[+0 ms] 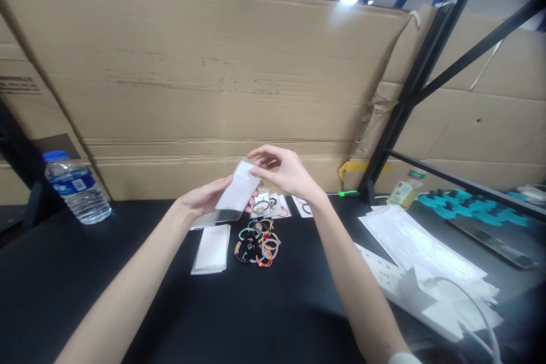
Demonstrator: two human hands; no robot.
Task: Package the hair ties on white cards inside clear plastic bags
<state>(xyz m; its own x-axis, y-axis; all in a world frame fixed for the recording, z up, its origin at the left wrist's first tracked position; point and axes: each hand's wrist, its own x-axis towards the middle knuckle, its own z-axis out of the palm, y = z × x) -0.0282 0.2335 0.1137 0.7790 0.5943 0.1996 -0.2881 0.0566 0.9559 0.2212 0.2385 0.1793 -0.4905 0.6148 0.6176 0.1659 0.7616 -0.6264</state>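
My left hand [209, 196] is closed round the lower left side of a white card [239, 186] that looks to be in a clear sleeve, held tilted above the table. The thumb and fingers of my right hand [279, 169] pinch the card's upper end. Below my left hand lies clear plastic [217, 218]. A stack of white cards [212, 250] rests on the black table, and to its right is a pile of colourful hair ties [258, 243]. Behind the pile, partly hidden by my hands, are white cards with bands [273, 206].
A water bottle [79, 187] stands at the left. On the right are a white power strip [384, 273], white papers [418, 239], a small yellowish bottle [406, 189], turquoise pieces [473, 207] and a phone [492, 243]. Cardboard [222, 79] walls the back, beside a dark metal frame [409, 91].
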